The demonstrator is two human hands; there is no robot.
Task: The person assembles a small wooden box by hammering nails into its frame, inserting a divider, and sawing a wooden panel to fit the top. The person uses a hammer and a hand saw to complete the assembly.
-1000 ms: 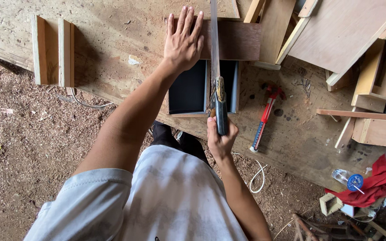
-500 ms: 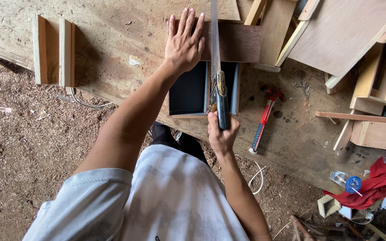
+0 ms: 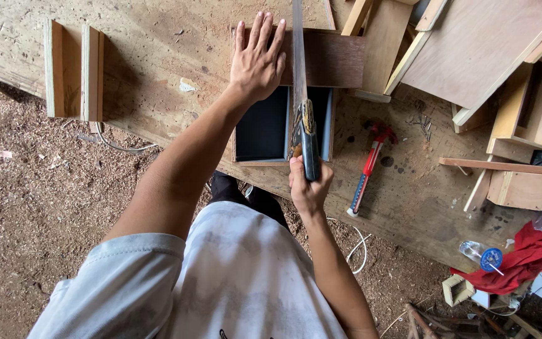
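My left hand (image 3: 258, 58) lies flat, fingers spread and fully extended, palm down on the dark brown board (image 3: 330, 58) at the far side of the worktop (image 3: 158, 75); it grips nothing. My right hand (image 3: 309, 188) is closed in a fist around the dark handle of the handsaw (image 3: 300, 94), at the near edge of the worktop. The saw's blade runs straight away from me, just beside my left fingers, across the board. Under the board sits one open box (image 3: 265, 132) with a dark inside.

Count: one handsaw; one red-handled hammer (image 3: 368, 168) lying near the box, to its right; two upright pale wood blocks (image 3: 73, 69) at the left end of the worktop; several loose nails (image 3: 423, 120) beyond the hammer.

Surface: a rough, scuffed plywood sheet, dusted with sawdust. Offcuts and small wooden frames (image 3: 522, 182) pile at its right end. The ground (image 3: 32, 207) is sawdust-covered earth, with a red cloth (image 3: 522, 263) at the lower right.
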